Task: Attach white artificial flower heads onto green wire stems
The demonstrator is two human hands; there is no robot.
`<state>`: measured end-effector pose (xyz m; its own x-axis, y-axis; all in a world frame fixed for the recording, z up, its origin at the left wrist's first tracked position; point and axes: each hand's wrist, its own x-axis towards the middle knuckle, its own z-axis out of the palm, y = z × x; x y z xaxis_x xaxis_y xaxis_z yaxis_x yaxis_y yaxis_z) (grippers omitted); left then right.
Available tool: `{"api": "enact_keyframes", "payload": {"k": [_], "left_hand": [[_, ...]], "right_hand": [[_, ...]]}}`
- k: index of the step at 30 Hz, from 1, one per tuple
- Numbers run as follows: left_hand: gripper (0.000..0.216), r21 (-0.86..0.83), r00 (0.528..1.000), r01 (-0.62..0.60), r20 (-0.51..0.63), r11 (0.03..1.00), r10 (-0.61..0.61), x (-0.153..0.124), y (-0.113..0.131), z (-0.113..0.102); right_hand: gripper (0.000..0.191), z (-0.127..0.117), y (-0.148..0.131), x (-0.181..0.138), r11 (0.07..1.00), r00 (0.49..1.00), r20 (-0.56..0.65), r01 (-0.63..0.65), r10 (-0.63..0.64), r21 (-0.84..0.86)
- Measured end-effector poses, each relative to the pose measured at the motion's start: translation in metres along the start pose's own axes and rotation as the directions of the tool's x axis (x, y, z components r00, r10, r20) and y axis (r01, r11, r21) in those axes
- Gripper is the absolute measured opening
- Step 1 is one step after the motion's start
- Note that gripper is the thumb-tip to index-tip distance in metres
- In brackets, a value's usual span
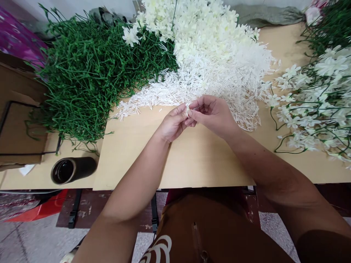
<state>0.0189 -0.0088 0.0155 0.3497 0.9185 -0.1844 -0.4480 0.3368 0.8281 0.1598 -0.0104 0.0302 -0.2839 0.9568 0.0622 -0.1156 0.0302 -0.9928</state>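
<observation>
My left hand (172,124) and my right hand (212,113) meet above the middle of the wooden table (192,157). Both pinch a small white flower piece (188,108) between their fingertips. A thin stem shows at the right hand's fingers. Just beyond the hands lies a heap of thin white plastic pieces (208,80). Behind that heap is a mound of white fabric flowers (197,25).
A big pile of green plastic stems (90,73) fills the table's left side. Finished white flowers on green stems (315,102) lie at the right. A dark cup (72,170) lies on its side near the front left edge, beside a cardboard box (19,120).
</observation>
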Motion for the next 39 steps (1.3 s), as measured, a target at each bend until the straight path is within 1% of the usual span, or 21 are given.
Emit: {"api": "enact_keyframes", "payload": {"k": [5,9,11,16,20,25,28,34,39], "left_hand": [[0.027,0.022,0.999,0.024,-0.046,0.999,-0.023,-0.0005,0.0004,0.0001],[0.028,0.019,1.000,0.000,0.006,1.000,0.000,-0.0003,0.0003,-0.0009],[0.028,0.025,1.000,0.000,0.009,1.000,-0.001,-0.0002,0.0002,-0.0014],[0.026,0.045,0.999,0.028,-0.026,0.999,-0.027,-0.0002,0.0006,-0.0012],[0.027,0.032,1.000,0.022,-0.020,0.999,-0.022,-0.0002,0.0009,-0.0006],[0.025,0.002,0.996,0.058,-0.066,0.998,-0.058,-0.0004,0.0012,0.0007],[0.024,-0.010,0.996,0.061,-0.072,0.998,-0.061,-0.0007,0.0014,0.0011],[0.024,0.012,0.998,0.037,-0.044,0.999,-0.037,-0.0002,0.0005,-0.0008],[0.027,0.035,0.999,-0.036,0.018,0.999,0.035,-0.0002,-0.0007,0.0002]], "right_hand": [[0.034,-0.0034,-0.0016,0.0012,0.999,0.999,0.025,-0.025,0.024,0.037],[0.035,-0.0047,-0.0031,0.0013,0.998,0.999,0.033,-0.042,0.040,0.056],[0.035,-0.0048,-0.0043,0.0011,0.997,0.998,0.031,-0.055,0.053,0.060],[0.036,-0.0052,-0.0054,0.0010,0.996,0.997,0.037,-0.066,0.063,0.067],[0.036,-0.0060,-0.0042,0.0014,0.995,0.997,0.041,-0.071,0.068,0.068],[0.039,-0.0073,-0.0036,0.0015,0.993,0.995,0.063,-0.084,0.079,0.081],[0.043,-0.0080,-0.0031,0.0018,0.992,0.995,0.068,-0.078,0.072,0.095],[0.043,-0.0084,-0.0027,0.0023,0.992,0.995,0.073,-0.081,0.074,0.098],[0.035,-0.0084,-0.0033,0.0026,0.992,0.994,0.062,-0.090,0.085,0.085]]}}
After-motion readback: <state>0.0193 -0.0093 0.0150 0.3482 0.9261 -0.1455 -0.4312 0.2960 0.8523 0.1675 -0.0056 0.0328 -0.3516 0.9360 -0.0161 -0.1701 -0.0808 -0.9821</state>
